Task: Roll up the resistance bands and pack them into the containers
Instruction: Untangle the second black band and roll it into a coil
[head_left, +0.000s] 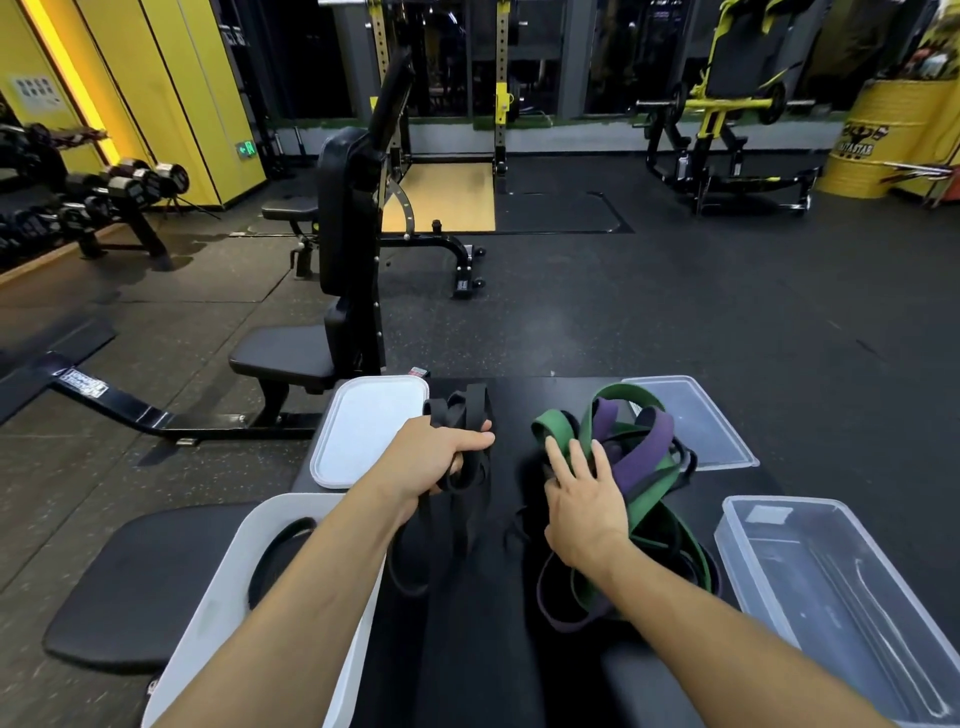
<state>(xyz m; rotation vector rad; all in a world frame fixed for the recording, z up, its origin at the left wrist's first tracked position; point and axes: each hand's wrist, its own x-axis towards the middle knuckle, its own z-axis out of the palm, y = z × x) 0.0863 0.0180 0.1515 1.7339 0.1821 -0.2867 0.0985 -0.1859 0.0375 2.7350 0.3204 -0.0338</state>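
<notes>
Gripping black band (470, 402) w/ left hand (441, 457), curled round it; long axis 12-to-6 on bench (467, 675). Right hand (582, 499) flat, spread open, resting on green/purple pile (641, 441) at 3. White container (234, 545) at 7, nearest left hand.

A bare strip of tabletop (511, 410) runs from far edge to near edge between the black bands (470, 408) and the green-and-purple tangle (631, 457). The white lid (363, 431) fills the far left corner, the clear lid (696, 426) the far right. The open-topped white container (218, 603) and clear container (831, 587) crowd the near corners.
</notes>
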